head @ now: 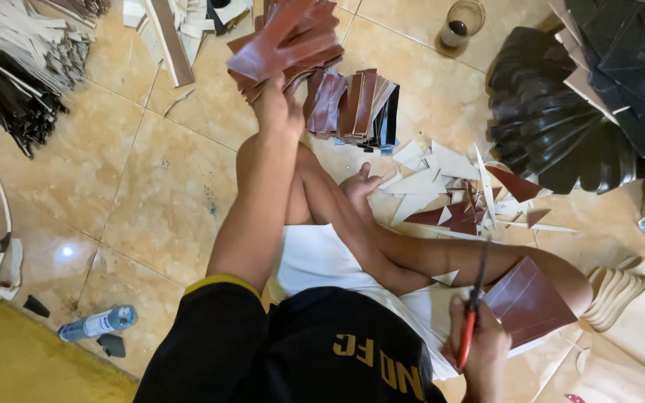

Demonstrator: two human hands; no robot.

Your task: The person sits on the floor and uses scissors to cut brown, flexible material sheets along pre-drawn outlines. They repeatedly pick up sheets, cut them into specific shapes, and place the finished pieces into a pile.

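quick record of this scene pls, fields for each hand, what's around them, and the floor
left hand: left hand holds a brown cut sheet out over a stack of brown pieces
right hand: right hand grips red-handled scissors beside a brown sheet
nearby: white and brown offcuts, black curved pieces
floor: beige tiles, plastic bottle

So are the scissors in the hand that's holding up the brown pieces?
No, the right hand holds the scissors; the left hand lifts the brown pieces.

One head-worn view, steeply downward and close over lap, hands and tiled floor.
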